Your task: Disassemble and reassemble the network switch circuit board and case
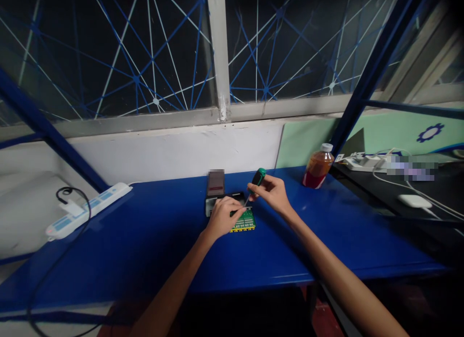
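A green-and-black screwdriver [258, 176] is gripped by its handle in my right hand [272, 193], its thin shaft slanting down to the left. Below it lies a green circuit board [243, 223] with a yellow strip along its near edge. My left hand [225, 215] rests over the board's left part, fingers closed and their tips close to the screwdriver's tip. What those fingers pinch, if anything, is too small to make out. Behind the board is a dark open case [237, 197], partly covered by my left hand.
A dark flat object with a blurred screen [216, 183] is behind my left hand. On the blue table [152, 240], a white power strip [90, 210] lies left and a drink bottle [319, 167] stands right. A black surface with cables and a white charger [415, 201] adjoins on the right.
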The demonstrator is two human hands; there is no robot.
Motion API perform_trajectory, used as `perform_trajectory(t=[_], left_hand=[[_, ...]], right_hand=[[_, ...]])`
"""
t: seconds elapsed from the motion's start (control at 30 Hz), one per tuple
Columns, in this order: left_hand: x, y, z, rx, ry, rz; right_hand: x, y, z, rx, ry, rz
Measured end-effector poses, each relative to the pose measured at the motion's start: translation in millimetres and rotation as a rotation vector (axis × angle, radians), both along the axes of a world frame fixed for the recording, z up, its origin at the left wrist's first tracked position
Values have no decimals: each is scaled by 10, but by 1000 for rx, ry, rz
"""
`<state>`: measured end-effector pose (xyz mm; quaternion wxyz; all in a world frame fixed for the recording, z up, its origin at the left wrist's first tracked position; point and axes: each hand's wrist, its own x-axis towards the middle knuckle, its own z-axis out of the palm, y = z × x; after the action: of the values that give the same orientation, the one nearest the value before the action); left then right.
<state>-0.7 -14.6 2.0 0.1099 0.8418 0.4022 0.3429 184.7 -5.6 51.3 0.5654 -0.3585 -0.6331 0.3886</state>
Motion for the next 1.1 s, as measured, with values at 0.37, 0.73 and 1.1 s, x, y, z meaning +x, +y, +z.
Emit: perform_trajectory(t=[0.37, 0.73, 1.1], left_hand=[[-9, -62, 51, -47, 99, 6], [-101, -12, -14, -131, 190, -69], [-110, -18, -3, -136, 231, -89]], right_hand=[[-25, 29, -104, 134, -277, -251], [-31, 17, -121, 181, -347, -273], [-41, 20, -139, 197, -373, -271]])
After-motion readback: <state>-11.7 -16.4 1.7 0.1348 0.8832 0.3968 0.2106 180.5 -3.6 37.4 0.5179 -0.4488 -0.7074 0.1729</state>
